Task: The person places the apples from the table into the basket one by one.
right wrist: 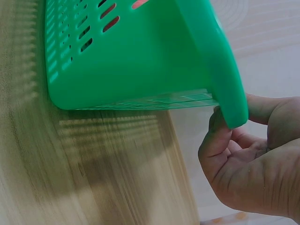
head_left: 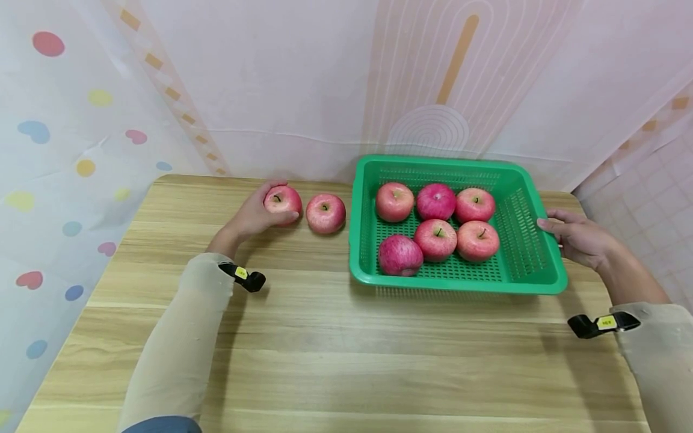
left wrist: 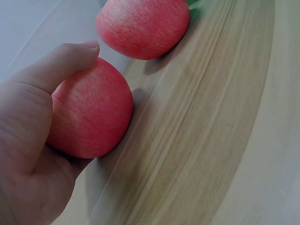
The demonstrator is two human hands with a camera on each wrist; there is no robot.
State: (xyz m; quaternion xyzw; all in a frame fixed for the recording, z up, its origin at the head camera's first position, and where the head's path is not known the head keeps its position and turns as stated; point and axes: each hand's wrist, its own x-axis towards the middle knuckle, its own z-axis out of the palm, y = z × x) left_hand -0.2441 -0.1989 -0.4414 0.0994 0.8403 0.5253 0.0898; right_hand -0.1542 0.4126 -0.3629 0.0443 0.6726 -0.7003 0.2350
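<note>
My left hand (head_left: 254,213) grips a red apple (head_left: 284,203) at the back left of the table, thumb on the near side and fingers around the far side. The left wrist view shows the same apple (left wrist: 93,110) against the palm. Just right of it, apart from the hand, sits another apple (head_left: 326,213). My right hand (head_left: 582,237) pinches the right rim of a green plastic basket (head_left: 460,285), its thumb over the edge and fingers curled beneath, as the right wrist view shows at the rim (right wrist: 229,93). Several apples (head_left: 435,240) lie inside the basket.
The wooden table (head_left: 346,361) meets a patterned cloth backdrop (head_left: 287,90) at its back edge, close behind the basket. Another patterned cloth (head_left: 59,210) hangs on the left. Black wrist cameras (head_left: 251,279) are strapped to both sleeves.
</note>
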